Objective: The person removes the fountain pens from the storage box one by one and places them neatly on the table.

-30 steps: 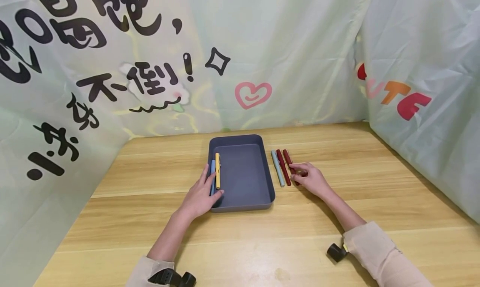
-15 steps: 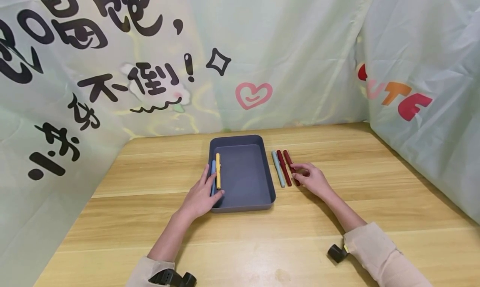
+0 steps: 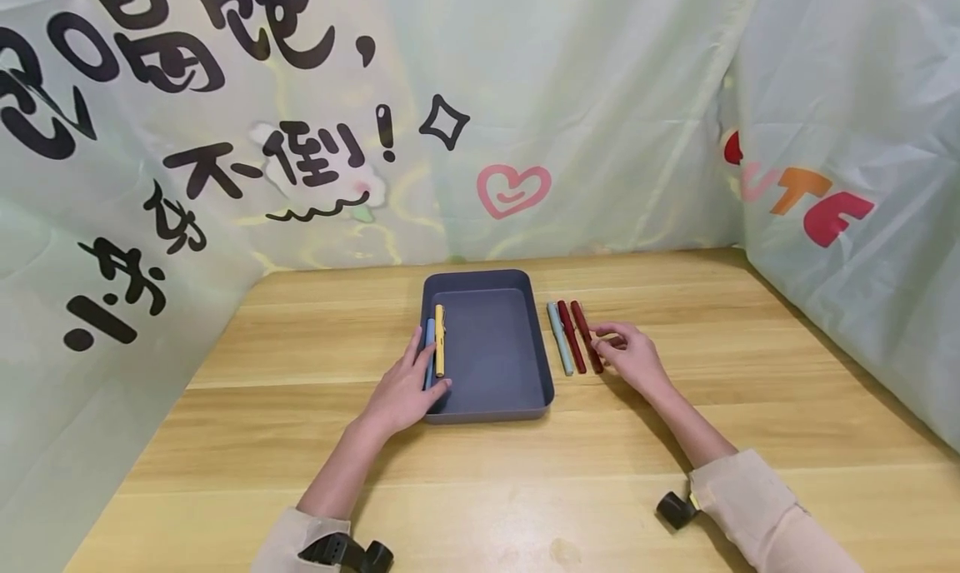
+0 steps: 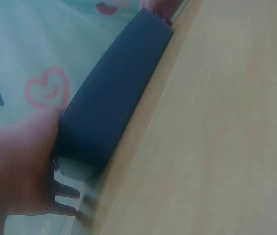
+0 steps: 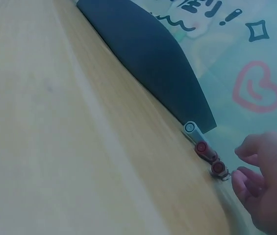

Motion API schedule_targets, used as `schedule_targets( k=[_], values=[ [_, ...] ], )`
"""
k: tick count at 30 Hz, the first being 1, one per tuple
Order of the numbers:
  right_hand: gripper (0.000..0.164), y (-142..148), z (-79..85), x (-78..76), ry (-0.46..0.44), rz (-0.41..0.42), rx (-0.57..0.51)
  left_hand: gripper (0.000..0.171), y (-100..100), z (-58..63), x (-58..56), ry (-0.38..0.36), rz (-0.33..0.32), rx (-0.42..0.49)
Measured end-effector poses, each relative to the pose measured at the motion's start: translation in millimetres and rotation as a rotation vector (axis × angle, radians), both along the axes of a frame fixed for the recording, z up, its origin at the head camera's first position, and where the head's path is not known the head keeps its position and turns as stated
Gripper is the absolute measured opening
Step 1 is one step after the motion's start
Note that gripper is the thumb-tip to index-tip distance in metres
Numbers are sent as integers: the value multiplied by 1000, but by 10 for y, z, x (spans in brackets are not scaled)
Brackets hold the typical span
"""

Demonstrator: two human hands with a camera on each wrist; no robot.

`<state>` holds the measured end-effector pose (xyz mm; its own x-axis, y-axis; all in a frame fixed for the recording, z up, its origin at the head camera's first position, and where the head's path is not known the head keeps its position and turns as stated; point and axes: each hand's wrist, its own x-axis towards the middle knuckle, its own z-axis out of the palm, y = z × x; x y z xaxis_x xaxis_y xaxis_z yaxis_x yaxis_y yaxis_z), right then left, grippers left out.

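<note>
My left hand (image 3: 401, 390) holds the left wall of a dark grey-blue tray (image 3: 495, 415), near its front corner. Thumb and a finger lie over the rim; other fingertips show outside the tray in the left wrist view. Inside, along that wall, lie a yellow pen (image 3: 439, 340) and a blue pen (image 3: 430, 336), partly covered by the hand. Right of the tray, a light blue pen (image 3: 559, 340) and two dark red pens lie side by side. My right hand (image 3: 633, 356), fingers loosely bent, is beside the rightmost dark red pen (image 3: 585, 333), gripping nothing.
The wooden table (image 3: 480, 490) runs back to a printed cloth backdrop (image 3: 600, 140) with lettering and a pink heart. Cloth also hangs along the left and right sides. Black wrist cameras stick out from both beige sleeves (image 3: 742, 490).
My right hand's fingertips have drawn back slightly to the right from the rightmost dark red pen. The left hand keeps its place on the tray. The head view has shifted a little.
</note>
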<state>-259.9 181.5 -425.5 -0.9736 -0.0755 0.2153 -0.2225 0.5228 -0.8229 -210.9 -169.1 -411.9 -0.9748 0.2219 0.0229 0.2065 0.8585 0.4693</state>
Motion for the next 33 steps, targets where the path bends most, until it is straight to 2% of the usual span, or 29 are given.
schedule_targets(
  k=[10,16,25,33],
  values=[
    [28,-201,183,79,41,62,-20,78,26,7,1,21,-7,23],
    [27,-412,317,149,0,108,-70,86,36,21,12,2,24,7],
    [26,-776,487,213,-65,210,-137,88,32,24,13,-3,29,5],
    [25,-1116,505,167,-112,309,-193,89,38,20,-1,-17,36,2]
  ],
)
